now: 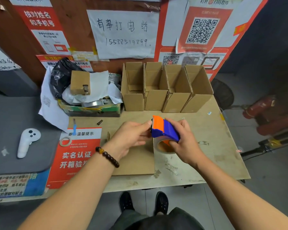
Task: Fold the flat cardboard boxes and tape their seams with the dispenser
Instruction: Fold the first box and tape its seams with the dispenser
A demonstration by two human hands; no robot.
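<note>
Here, scene: a person stands at a table and holds a tape dispenser above it with both hands
Dispenser: smooth plastic, orange at the front, blue along the curved back; it sits over a roll of tape with a brown card core; it is lifted over a flat sheet of cardboard
Right hand: fingers curled round the blue back and the roll, gripping them
Left hand: fingertips pinch the front end of the dispenser, at the orange part; a dark bead bracelet circles the wrist
Flat cardboard: plain brown, matte, square-cornered; it lies on the table just under the hands, partly over a red and white notice
Folded boxes: four brown corrugated ones, open at the top, side by side in a row at the far edge of the table, touching one another
Table: pale board, scuffed and stained
Left side: a white controller lies on a grey mat; a low box of crumpled paper and plastic sits beside the folded boxes
</note>
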